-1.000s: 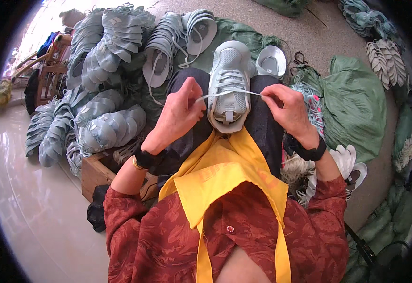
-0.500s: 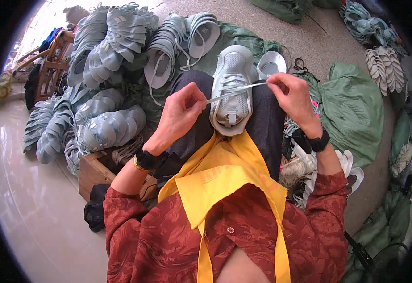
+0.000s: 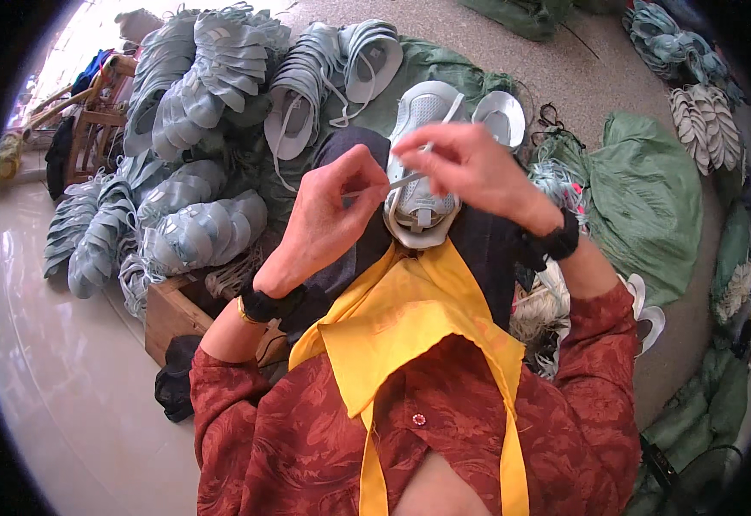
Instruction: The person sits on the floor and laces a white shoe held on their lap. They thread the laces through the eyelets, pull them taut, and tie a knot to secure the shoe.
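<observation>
A pale blue-grey sneaker upper rests between my knees, toe pointing away from me. Just left of it, my left hand is closed, pinching the white shoelace. My right hand reaches across the shoe's middle, its bent fingers and thumb around the same lace, close to my left fingertips. A stretch of lace stands up past the right fingers near the toe. Most of the lacing is hidden under the right hand; the heel opening shows below it.
Stacks of blue-grey shoe uppers lie at the left, beside a wooden box. More laced uppers sit beyond my left knee. A pale shoe piece lies past the right hand, and a green sack at the right.
My right hand has come leftward over the shoe, close to my left hand. The lace, stretched straight between them before, is now short between the fingers. My left hand has shifted slightly.
</observation>
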A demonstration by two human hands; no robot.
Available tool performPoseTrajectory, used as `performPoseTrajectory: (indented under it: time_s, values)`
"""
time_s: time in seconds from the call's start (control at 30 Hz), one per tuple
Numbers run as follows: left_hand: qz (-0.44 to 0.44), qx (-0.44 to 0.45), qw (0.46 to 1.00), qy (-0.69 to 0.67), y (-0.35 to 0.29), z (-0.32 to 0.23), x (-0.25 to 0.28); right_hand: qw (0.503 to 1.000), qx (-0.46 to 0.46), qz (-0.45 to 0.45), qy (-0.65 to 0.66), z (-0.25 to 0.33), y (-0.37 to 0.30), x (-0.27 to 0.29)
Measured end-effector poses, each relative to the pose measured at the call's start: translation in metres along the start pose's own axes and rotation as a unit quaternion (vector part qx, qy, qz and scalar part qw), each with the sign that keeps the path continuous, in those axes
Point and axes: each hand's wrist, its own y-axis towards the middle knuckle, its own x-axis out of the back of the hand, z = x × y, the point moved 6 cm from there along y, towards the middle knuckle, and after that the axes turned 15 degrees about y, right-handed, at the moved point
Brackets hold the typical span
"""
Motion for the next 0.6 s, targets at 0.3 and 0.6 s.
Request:
performPoseTrajectory:
  time_s: [0.3, 0.6]
  values:
    - [0.062, 0.067, 0.989, -0.115, -0.001, 0.020, -0.004, 0.998, -0.019, -0.029, -0.055, -0.012, -0.060, 0.038]
    - [0.071, 0.077, 0.983, -0.152, 0.000, 0.027, 0.000, 0.992, -0.052, -0.027, 0.111, -0.025, -0.082, 0.057]
